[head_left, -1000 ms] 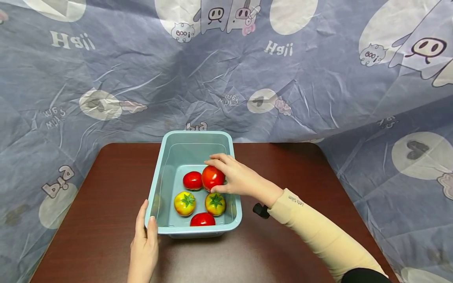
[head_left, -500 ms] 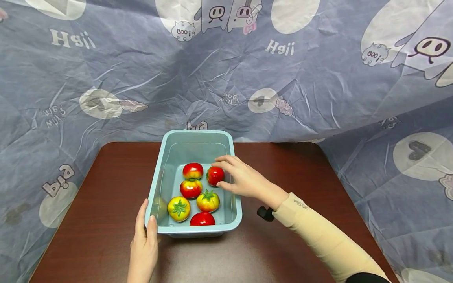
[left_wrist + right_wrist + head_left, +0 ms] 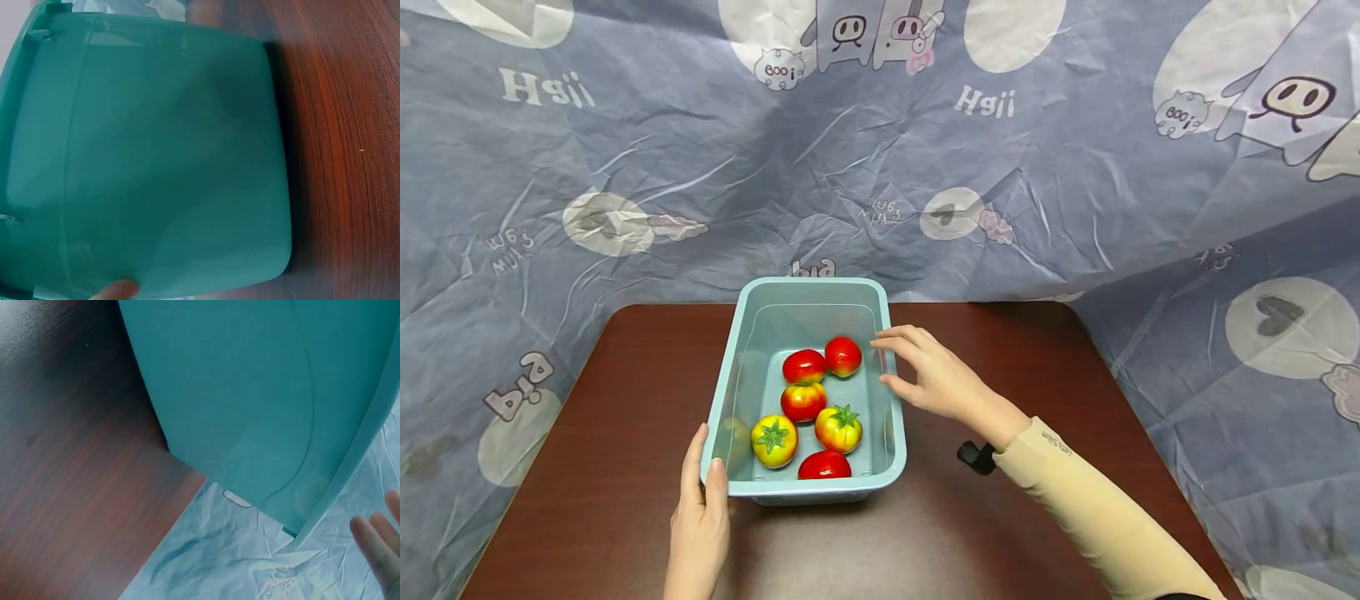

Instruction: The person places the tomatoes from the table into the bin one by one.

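In the head view, several glossy red and yellow tomatoes lie in a light blue plastic bin [image 3: 892,408]. Two at the front, a yellow tomato [image 3: 773,442] and a yellow-red tomato [image 3: 839,429], show green leafy tops. Farther back are a red tomato [image 3: 843,357] and another red tomato [image 3: 804,367]. My left hand [image 3: 700,521] rests on the bin's near left corner, thumb and fingers straight against its outside; one fingertip [image 3: 119,289] shows by the wall in the left wrist view. My right hand [image 3: 940,375] is at the right rim, fingers spread and holding nothing.
The bin stands on a dark brown wooden table [image 3: 1000,517], towards its back edge. Behind and to the right hangs a printed grey-blue cloth [image 3: 820,167]. A black wrist device [image 3: 976,458] sits under my right wrist.
My right hand has let go of a red tomato inside the bin and drawn back rightward to the rim. The tomatoes have rolled and shifted, and more now show. My left hand stays at the corner.
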Tool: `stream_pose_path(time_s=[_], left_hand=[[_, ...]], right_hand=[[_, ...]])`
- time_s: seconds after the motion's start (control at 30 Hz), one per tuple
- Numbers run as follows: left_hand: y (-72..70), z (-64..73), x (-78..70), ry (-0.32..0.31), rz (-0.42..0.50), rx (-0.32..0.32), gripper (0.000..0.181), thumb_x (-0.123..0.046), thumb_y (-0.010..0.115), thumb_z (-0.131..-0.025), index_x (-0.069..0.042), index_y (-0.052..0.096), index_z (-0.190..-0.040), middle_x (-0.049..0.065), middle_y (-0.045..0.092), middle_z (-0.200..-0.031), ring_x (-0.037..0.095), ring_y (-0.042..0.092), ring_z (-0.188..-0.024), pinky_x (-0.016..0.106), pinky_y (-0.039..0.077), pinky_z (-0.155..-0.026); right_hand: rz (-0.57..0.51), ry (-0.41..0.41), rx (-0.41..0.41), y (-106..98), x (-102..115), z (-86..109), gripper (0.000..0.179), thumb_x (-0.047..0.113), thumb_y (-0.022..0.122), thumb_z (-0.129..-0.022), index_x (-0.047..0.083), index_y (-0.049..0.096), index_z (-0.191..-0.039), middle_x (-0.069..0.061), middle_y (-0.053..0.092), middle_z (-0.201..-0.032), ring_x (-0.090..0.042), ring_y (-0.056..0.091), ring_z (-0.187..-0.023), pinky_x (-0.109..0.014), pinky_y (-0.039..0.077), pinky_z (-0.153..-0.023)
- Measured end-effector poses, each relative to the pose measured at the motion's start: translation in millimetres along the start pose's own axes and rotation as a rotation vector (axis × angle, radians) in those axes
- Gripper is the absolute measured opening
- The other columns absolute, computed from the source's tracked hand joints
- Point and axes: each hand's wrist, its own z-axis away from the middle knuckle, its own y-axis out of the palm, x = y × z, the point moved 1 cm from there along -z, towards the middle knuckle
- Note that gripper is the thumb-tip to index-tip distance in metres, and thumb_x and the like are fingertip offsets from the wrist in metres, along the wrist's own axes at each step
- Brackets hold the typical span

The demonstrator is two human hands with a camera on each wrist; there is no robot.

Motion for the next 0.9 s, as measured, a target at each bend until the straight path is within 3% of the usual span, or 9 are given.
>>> stream_pose_path(time_s=[0.2,0.43,0.6,0.9], left_hand=[[-1.7,-0.5,2.5,-0.027,-0.015,0.025,0.055,-0.038,0.034,-0.107,-0.036,0.014,-0.158,0.021,0.039,-0.151,0.042,0.057,-0.112,0.046,0.050,-0.085],[-5.2,0.3,-0.1,-0.055,-0.019,0.070,0.056,-0.042,0.032,-0.107,-0.037,0.010,-0.158,0.021,0.031,-0.157,0.044,0.051,-0.123,0.060,0.044,-0.098],[-12.0,-1.1,-4.2,-0.030,-0.077,0.102,0.058,-0.041,0.034,-0.106,-0.033,0.009,-0.159,0.019,0.029,-0.158,0.042,0.045,-0.131,0.062,0.038,-0.100],[-21.2,-5.1,-16.3,0.061,-0.175,0.076,0.054,-0.036,0.042,-0.105,-0.024,0.025,-0.156,0.022,0.046,-0.147,0.040,0.055,-0.125,0.056,0.043,-0.097]], right_hand=[[0.013,0.034,-0.006,-0.4,-6.3,5.0,0.043,0.019,0.073,-0.089,0.012,0.062,-0.130,-0.005,0.057,-0.132,-0.023,0.052,-0.124,-0.039,0.047,-0.102],[0.004,0.034,-0.039,-0.8,-9.2,10.1,0.042,0.019,0.073,-0.089,0.011,0.062,-0.129,-0.006,0.058,-0.131,-0.022,0.052,-0.124,-0.038,0.046,-0.103],[0.002,0.033,-0.049,-0.6,-11.1,13.6,0.042,0.019,0.073,-0.089,0.011,0.062,-0.129,-0.008,0.058,-0.131,-0.023,0.052,-0.123,-0.039,0.047,-0.102],[0.013,0.093,-0.055,-0.2,-14.7,17.7,0.047,0.021,0.074,-0.089,0.010,0.060,-0.132,-0.009,0.056,-0.134,-0.029,0.048,-0.128,-0.044,0.045,-0.104]])
